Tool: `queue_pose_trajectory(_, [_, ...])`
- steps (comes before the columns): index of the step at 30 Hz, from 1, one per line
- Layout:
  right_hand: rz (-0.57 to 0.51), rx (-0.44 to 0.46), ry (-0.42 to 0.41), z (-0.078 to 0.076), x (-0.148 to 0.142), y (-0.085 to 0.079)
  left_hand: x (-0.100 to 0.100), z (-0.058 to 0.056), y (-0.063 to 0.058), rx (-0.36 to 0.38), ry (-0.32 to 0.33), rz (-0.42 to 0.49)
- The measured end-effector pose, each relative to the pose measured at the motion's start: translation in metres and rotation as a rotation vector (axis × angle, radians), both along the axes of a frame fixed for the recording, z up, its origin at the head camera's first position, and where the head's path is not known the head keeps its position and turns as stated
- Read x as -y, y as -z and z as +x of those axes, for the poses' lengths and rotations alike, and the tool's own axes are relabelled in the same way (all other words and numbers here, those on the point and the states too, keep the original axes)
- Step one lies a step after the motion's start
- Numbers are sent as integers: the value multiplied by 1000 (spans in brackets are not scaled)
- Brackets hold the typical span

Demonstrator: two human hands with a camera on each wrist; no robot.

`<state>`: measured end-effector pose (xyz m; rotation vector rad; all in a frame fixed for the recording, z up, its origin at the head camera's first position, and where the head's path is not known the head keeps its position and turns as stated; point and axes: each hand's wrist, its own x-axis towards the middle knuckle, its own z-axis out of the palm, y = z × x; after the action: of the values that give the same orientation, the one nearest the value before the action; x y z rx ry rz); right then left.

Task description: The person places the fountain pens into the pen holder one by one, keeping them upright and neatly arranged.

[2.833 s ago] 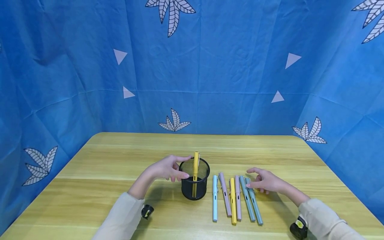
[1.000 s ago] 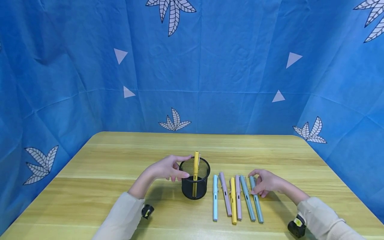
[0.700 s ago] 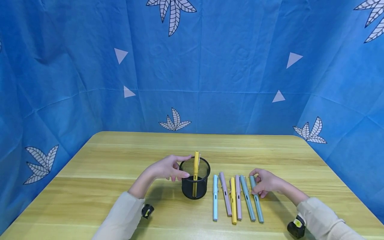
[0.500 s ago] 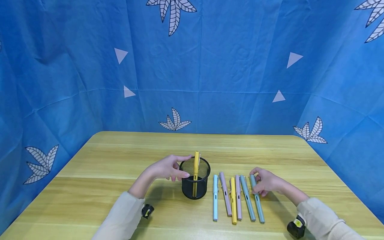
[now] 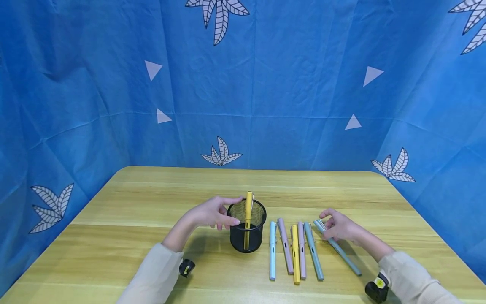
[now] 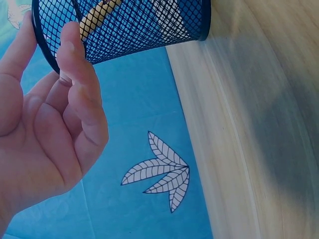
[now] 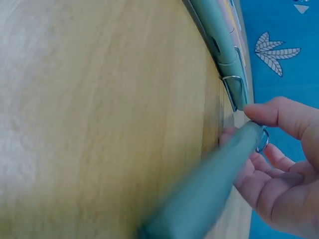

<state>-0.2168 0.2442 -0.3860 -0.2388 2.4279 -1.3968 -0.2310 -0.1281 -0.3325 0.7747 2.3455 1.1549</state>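
Observation:
A black mesh pen holder [image 5: 236, 241] stands upright on the table with one yellow pen [image 5: 248, 205] inside. My left hand [image 5: 212, 212] holds its rim from the left, thumb on the near side and index finger on the far side; the left wrist view shows the fingers against the mesh [image 6: 144, 37]. On the right, my right hand [image 5: 343, 228] pinches a blue-green pen [image 5: 346, 257] near its clip end. This pen slants toward the lower right, and in the right wrist view its near part [image 7: 199, 194] is blurred.
Between the holder and my right hand lie a light blue pen [image 5: 272, 253], two purple pens [image 5: 284, 245], a yellow pen [image 5: 295, 257] and another blue-green pen [image 5: 314, 253], roughly side by side. A blue patterned cloth [image 5: 284, 84] surrounds the wooden table [image 5: 152, 202].
My right hand has taken hold of the rightmost blue-green pen, drawn it away from the row and swung its lower end to the right. My left hand stays at the pen holder.

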Motion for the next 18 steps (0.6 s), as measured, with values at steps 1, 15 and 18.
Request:
queue_pose_trajectory(1, [-19,4,0,0,0,1,0,0,0,0,0,1])
queue_pose_trajectory(15, [-141,47,5,1,0,-7,-1,3,-1,14,-15,-1])
queue_pose_trajectory(18, [-149,16,26,1,3,-11,-1,3,0,14,-14,2])
